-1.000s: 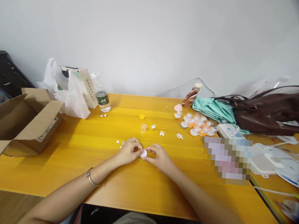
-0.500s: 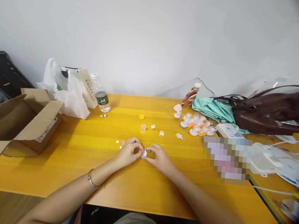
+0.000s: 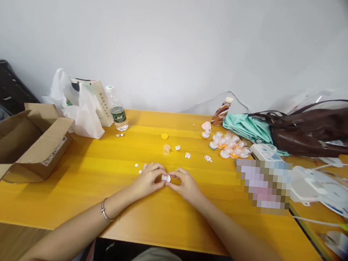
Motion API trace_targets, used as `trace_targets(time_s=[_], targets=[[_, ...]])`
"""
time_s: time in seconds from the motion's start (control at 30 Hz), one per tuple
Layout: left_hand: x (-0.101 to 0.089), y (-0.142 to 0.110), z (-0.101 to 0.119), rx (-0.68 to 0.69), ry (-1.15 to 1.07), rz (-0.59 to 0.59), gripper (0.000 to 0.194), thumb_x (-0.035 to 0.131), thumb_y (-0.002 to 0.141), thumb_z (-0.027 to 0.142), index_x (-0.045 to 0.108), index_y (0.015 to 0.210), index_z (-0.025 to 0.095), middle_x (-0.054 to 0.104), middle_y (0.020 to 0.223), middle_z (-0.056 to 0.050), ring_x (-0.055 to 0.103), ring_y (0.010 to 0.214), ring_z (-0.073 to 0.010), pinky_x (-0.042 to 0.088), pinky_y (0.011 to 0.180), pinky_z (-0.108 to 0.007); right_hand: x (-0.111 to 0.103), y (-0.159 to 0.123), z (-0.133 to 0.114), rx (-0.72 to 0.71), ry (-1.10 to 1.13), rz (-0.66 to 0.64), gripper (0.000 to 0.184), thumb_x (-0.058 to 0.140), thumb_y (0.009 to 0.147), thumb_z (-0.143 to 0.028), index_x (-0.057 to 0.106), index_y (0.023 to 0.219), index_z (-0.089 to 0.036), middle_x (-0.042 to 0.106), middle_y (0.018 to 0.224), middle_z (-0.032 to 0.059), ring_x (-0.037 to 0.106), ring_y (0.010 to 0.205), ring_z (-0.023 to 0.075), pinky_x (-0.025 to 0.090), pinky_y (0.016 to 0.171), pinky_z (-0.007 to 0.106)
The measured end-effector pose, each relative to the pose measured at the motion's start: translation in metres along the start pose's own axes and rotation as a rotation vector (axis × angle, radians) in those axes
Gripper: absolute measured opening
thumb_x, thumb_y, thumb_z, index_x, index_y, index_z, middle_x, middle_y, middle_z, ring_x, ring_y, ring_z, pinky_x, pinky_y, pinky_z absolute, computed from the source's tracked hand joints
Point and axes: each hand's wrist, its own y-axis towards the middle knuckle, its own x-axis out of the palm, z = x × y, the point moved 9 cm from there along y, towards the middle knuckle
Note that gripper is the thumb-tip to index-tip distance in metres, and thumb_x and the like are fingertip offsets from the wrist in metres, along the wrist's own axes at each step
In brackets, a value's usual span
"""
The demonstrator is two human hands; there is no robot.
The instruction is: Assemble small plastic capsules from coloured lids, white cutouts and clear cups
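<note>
Between my hands is a small white disc (image 3: 166, 178), its details too small to make out. My left hand (image 3: 150, 179) pinches its left side, and my right hand (image 3: 185, 183) pinches the right edge between thumb and fingers. Just past the left fingers lie small white dots (image 3: 136, 165). Beyond my hands stand a clear little cup (image 3: 166, 149) and a yellow round cap (image 3: 164, 136). To their right lie white cut-out pieces (image 3: 187, 155), flat on the table.
Several small lidded containers (image 3: 225, 153) cluster at the right, near a brown drink bottle (image 3: 222, 111) and a brown bag (image 3: 317, 131). At left are an open cardboard box (image 3: 52, 158), a white plastic bag (image 3: 85, 116) and a water bottle (image 3: 119, 115). The table (image 3: 166, 223) meets the wall.
The white disc has shifted slightly left and more of its face shows between my fingers. Both hands keep their pinch in almost the same place.
</note>
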Motion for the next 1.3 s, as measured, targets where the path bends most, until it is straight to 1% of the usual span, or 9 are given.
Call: trace_targets(time_s=[0.1,0.2,0.33,0.43,0.67,0.83,1.03,1.17,1.3], targets=[[0.002,-0.004,-0.005,0.015,-0.119,-0.023,0.020,0.053,0.078,0.021,0.060,0.097,0.021,0.063,0.093,-0.003,0.055,0.087,-0.0155,0.039,0.080,-0.030,0.000,-0.001,0.001,0.006,0.002,0.004,0.020,0.062,0.073,-0.031,0.064,0.091,-0.022,0.057,0.079,0.0030,0.055,0.077,0.0164,0.044,0.071,0.029],[0.004,-0.008,-0.010,0.027,-0.207,-0.009,0.022,0.048,0.081,0.019,0.061,0.098,0.020,0.065,0.095,-0.005,0.058,0.086,-0.0151,0.044,0.080,-0.029,-0.001,-0.002,0.000,0.002,0.019,0.011,0.021,0.060,0.074,-0.030,0.064,0.093,-0.023,0.058,0.081,0.0033,0.056,0.079,0.0165,0.045,0.073,0.030],[0.006,-0.009,-0.014,0.031,-0.234,0.020,0.022,0.049,0.082,0.021,0.063,0.099,0.022,0.066,0.097,-0.004,0.061,0.087,-0.0147,0.046,0.082,-0.028,-0.001,-0.003,-0.003,-0.031,0.106,0.031,0.022,0.058,0.075,-0.026,0.062,0.096,-0.022,0.061,0.091,0.0039,0.058,0.085,0.0161,0.046,0.078,0.029],[0.005,-0.009,-0.012,0.069,-0.225,0.025,0.023,0.049,0.082,0.022,0.064,0.100,0.023,0.067,0.097,-0.004,0.061,0.087,-0.0139,0.047,0.081,-0.027,-0.001,-0.004,-0.001,-0.034,0.133,0.046,0.020,0.057,0.076,-0.026,0.061,0.096,-0.023,0.063,0.094,0.0034,0.059,0.087,0.0160,0.047,0.080,0.030],[0.005,-0.016,-0.007,0.141,0.009,0.021,0.028,0.045,0.085,0.021,0.060,0.107,0.028,0.064,0.105,-0.003,0.060,0.094,-0.0151,0.044,0.084,-0.031,0.001,-0.009,-0.002,-0.102,0.067,0.072,0.018,0.057,0.078,-0.025,0.063,0.094,-0.024,0.065,0.098,0.0032,0.059,0.092,0.0155,0.047,0.085,0.031],[0.007,-0.018,-0.006,0.155,0.052,0.012,0.030,0.043,0.086,0.020,0.057,0.111,0.028,0.063,0.107,-0.004,0.059,0.095,-0.0145,0.044,0.084,-0.031,0.002,-0.011,-0.004,-0.121,0.012,0.081,0.016,0.055,0.079,-0.025,0.065,0.092,-0.026,0.066,0.099,0.0033,0.060,0.092,0.0165,0.048,0.084,0.035],[0.006,-0.019,-0.001,0.179,0.120,0.000,0.031,0.042,0.086,0.020,0.056,0.112,0.029,0.062,0.108,-0.003,0.058,0.096,-0.0149,0.042,0.084,-0.032,0.002,-0.013,-0.011,-0.167,-0.027,0.094,0.017,0.052,0.081,-0.024,0.065,0.092,-0.026,0.066,0.097,0.0041,0.060,0.091,0.0165,0.048,0.082,0.034],[0.004,-0.020,0.009,0.212,0.207,-0.016,0.029,0.039,0.087,0.021,0.056,0.111,0.025,0.061,0.108,-0.006,0.058,0.094,-0.0150,0.040,0.083,-0.033,0.003,-0.015,-0.018,-0.215,-0.114,0.081,0.018,0.049,0.083,-0.024,0.064,0.093,-0.023,0.064,0.097,0.0054,0.059,0.089,0.0172,0.048,0.081,0.035],[0.009,-0.023,0.021,0.292,0.363,-0.052,0.028,0.037,0.087,0.018,0.055,0.108,0.019,0.060,0.108,-0.008,0.057,0.092,-0.0167,0.036,0.087,-0.037,0.008,-0.016,-0.028,-0.278,-0.253,0.040,0.020,0.043,0.086,-0.021,0.061,0.094,-0.019,0.063,0.093,0.0079,0.057,0.088,0.0185,0.047,0.079,0.036]])
